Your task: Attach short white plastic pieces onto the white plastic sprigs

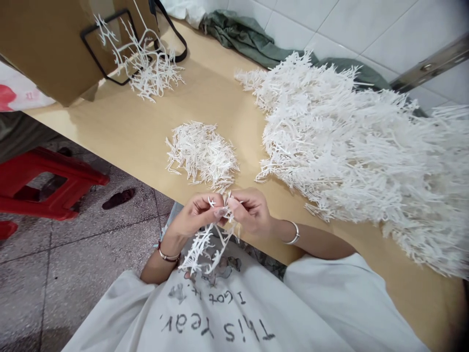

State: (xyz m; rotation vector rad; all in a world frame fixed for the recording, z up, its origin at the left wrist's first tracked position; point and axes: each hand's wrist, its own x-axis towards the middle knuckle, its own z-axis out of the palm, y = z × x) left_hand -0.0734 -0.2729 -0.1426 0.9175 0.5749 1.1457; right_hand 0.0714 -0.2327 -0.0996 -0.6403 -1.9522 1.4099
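Observation:
My left hand (196,215) and my right hand (252,210) meet at the table's near edge, both closed in a pinch. Between them is a white branched plastic piece (200,249), like a moulding sprue with thin side twigs. It hangs below my fingers in front of my shirt. My left fingers grip its upper part. The right fingertips are pressed together at the same spot, on its twigs as far as I can see. Just beyond my hands lies a small heap of short white plastic sticks (203,154).
A large pile of similar white pieces (348,146) covers the table's right side. Bare branched frames (156,73) lie at the back left by a cardboard box (47,44) and a black wire frame (86,36). Green cloth (242,36) lines the wall. A red stool (47,181) stands left.

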